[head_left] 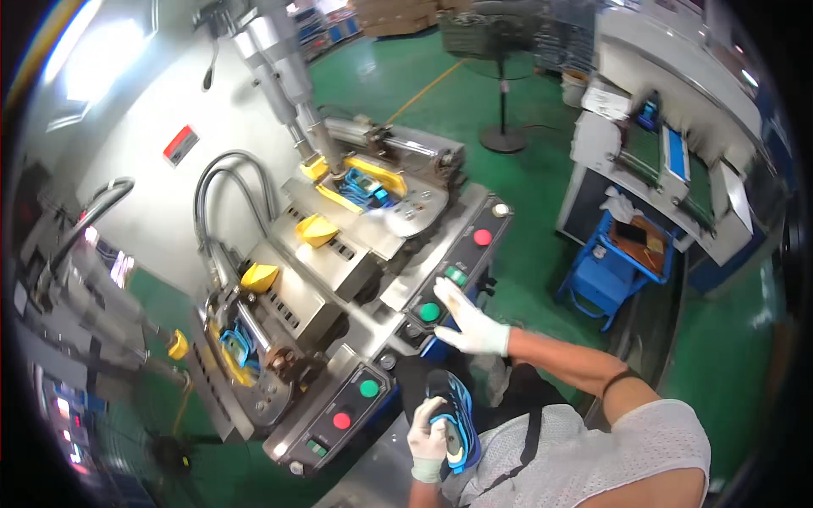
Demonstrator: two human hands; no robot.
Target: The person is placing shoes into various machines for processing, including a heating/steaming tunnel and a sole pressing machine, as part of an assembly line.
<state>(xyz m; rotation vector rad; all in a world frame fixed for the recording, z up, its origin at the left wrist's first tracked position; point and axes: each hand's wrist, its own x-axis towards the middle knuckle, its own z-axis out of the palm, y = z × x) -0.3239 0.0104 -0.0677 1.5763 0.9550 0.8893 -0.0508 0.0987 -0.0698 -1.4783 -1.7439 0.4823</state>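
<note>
In my gloved left hand (428,440), low in the picture, is a blue and black shoe (457,419), held near my lap with my fingers closed round it. My gloved right hand (472,324) is open, fingers stretched and thumb apart, at the edge of a control panel (464,250). Close to its fingertips are a round green button (430,311) and a small green switch (456,275); whether it touches them I cannot tell. A blue shoe part (366,190) sits between yellow pads in the far machine station. Another blue shoe part (235,345) sits in the left station.
A second panel with a red button (341,421) lies at the front left. Metal cylinders (284,76) slant above the far station. A blue cart (605,262) stands right, beside a conveyor machine (677,161). A stand fan (503,93) is farther back on the green floor.
</note>
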